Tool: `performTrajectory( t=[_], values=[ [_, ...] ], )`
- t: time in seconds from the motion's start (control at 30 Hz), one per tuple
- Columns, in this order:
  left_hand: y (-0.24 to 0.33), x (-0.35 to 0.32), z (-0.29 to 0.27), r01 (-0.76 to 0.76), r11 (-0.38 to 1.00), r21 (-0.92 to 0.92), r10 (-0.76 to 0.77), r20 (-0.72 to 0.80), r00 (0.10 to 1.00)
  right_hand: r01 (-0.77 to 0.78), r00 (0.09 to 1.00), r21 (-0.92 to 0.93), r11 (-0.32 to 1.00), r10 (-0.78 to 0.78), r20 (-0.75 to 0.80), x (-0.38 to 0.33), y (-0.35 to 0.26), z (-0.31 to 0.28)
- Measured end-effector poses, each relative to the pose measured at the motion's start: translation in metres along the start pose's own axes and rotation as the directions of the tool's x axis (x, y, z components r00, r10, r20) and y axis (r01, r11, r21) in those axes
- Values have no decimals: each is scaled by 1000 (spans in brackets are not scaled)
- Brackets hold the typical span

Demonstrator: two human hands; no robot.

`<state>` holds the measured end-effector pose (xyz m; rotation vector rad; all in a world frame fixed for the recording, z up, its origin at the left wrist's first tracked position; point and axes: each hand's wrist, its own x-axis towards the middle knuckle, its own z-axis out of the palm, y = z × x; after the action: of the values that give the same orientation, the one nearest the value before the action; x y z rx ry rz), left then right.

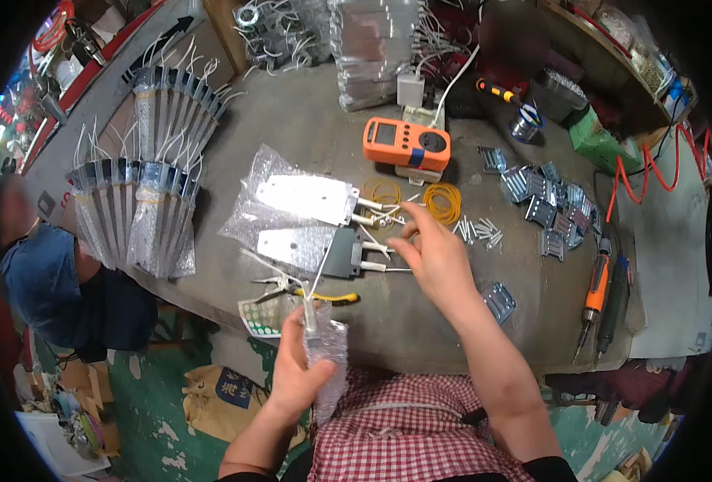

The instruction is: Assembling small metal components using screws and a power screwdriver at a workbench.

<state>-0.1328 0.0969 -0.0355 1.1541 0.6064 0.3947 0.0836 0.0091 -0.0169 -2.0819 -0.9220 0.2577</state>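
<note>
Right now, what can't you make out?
All in the head view:
Inside of the wrapped piece: hidden by bubble wrap and the left hand.
Whether the right hand touches the white wires: overlap, too small.
Orange meter reading: too small.
Far end of the shelf: cut off by the dark rim.

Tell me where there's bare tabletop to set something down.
The tabletop shows bare patches: one between the fanned bundles and the flat plates, another between the metal pieces beside the right forearm and the orange screwdriver. It's crowded around the rubber bands, screws and right hand, and around the pliers and left hand.
</note>
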Motion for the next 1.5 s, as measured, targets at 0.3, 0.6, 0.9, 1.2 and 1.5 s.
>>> performTrajectory(
  t=[0.3, 0.6, 0.9, 1.2, 1.5],
  values=[
    [-53, 9, 49, -719, 524, 457, 671, 299, 678, 231, 957, 462, 856, -285, 49, -110, -21, -2],
    [17, 50, 47, -750, 659, 46, 328, 881, 341, 41, 912, 509, 860, -241, 333, -121, 10, -16],
    [-14, 3, 81, 690, 720, -71, -538, 570, 621, -206, 908, -259, 944, 86, -409, -133, 81, -74],
    [-38, -14, 97, 706, 708, -16, -545, 623, 561, -39, 948, 252, 967, 115, -296, -167, 55, -65],
    [-32, -13, 102, 724, 689, 35, -594, 600, 536, 180, 966, 131, 975, -150, -208, -148, 40, -62]
  ],
)
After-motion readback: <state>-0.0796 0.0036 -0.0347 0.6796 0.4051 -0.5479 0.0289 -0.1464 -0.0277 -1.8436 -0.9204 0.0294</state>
